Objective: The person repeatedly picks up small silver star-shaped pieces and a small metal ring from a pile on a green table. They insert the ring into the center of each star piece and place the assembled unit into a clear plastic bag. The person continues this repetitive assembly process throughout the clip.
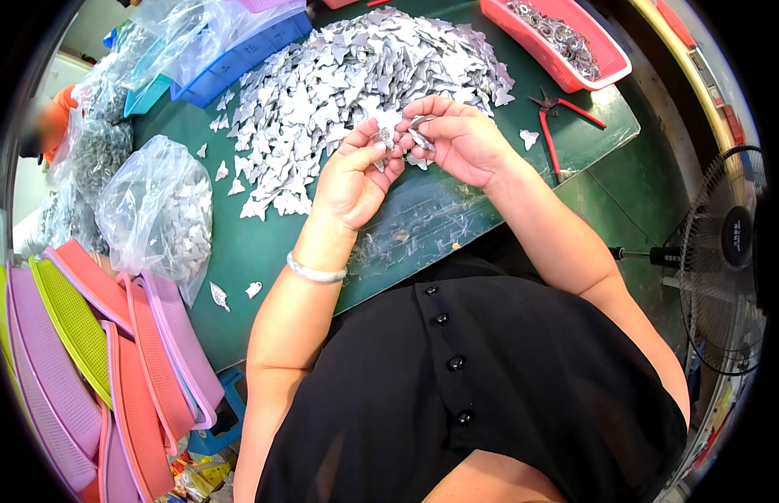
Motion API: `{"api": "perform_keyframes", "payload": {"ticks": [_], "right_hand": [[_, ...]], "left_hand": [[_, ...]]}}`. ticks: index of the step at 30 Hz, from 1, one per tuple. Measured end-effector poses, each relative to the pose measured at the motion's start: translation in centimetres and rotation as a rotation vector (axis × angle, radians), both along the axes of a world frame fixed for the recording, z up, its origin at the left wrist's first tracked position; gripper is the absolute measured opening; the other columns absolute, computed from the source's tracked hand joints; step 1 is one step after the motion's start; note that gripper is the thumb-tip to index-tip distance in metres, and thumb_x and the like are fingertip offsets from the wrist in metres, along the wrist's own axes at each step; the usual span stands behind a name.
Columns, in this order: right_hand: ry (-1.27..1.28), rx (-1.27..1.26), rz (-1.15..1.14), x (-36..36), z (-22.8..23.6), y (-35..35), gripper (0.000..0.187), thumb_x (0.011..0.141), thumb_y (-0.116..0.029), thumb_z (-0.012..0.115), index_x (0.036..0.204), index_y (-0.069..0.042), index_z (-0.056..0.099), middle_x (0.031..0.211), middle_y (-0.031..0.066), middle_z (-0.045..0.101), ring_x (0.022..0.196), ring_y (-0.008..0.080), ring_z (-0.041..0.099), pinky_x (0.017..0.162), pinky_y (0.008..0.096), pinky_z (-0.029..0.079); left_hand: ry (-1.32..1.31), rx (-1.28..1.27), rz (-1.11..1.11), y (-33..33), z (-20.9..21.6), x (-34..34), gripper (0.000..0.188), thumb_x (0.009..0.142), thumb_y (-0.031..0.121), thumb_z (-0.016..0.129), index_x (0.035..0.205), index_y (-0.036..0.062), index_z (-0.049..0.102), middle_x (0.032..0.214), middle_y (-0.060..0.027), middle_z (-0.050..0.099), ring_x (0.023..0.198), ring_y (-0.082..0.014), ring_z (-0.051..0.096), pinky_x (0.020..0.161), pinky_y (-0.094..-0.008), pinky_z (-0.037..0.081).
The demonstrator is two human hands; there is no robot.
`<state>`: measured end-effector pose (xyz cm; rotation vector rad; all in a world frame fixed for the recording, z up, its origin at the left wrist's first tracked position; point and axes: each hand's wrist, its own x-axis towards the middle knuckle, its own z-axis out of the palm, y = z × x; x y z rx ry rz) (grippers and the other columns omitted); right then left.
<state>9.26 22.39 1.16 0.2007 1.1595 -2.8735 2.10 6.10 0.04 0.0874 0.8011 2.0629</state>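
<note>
Both hands meet over the near edge of a big heap of small silvery metal pieces (322, 92) on the green table. Between thumb and fingers, my left hand (356, 176) pinches one small silvery metal piece (383, 151). My right hand (465, 142) is closed on another small silvery metal piece (421, 136), held close to the left one. Fingers partly cover both pieces, so their exact outline is hidden. A single loose piece (528, 138) lies right of my right hand, beside pliers with red handles (549, 138).
A pink basket (565, 71) of metal scraps stands at the far right, a blue bin (238, 59) at the far left. To the left are a clear bag of pieces (159, 205) and stacked colored baskets (146, 369). A black fan (724, 260) stands right; another person (58, 126) is far left.
</note>
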Motion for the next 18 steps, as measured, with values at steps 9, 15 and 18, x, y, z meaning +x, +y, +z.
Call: {"api": "perform_keyframes", "payload": {"ticks": [9,15,18], "right_hand": [[-0.007,-0.028,0.018,0.0,0.4,-0.2,0.032,0.082,0.001,0.039,0.112,0.008,0.046,0.102,0.0194,0.055,0.089,0.025,0.057,0.077,0.0318,0.048],[0.001,-0.073,0.037,-0.1,0.7,-0.3,0.028,0.084,0.002,0.038,0.11,0.01,0.045,0.104,0.0227,0.054,0.093,0.0301,0.057,0.083,0.0366,0.047],[0.032,-0.103,0.031,-0.1,0.7,-0.2,0.027,0.084,0.002,0.037,0.109,0.01,0.045,0.104,0.0227,0.053,0.095,0.032,0.057,0.084,0.0388,0.047]], "left_hand": [[-0.137,0.077,-0.048,-0.4,0.9,-0.6,0.019,0.087,0.014,0.046,0.101,0.0016,0.047,0.099,-0.0139,0.056,0.086,-0.0219,0.058,0.071,-0.0316,0.049],[-0.125,0.094,-0.035,-0.6,-1.1,-1.2,0.022,0.089,0.02,0.042,0.096,0.0003,0.049,0.098,-0.0144,0.056,0.086,-0.0232,0.057,0.071,-0.0326,0.049],[-0.178,0.214,-0.034,-1.1,-1.7,-1.5,0.023,0.09,0.017,0.041,0.099,-0.0024,0.049,0.099,-0.0152,0.055,0.09,-0.0267,0.056,0.078,-0.0376,0.047]]}}
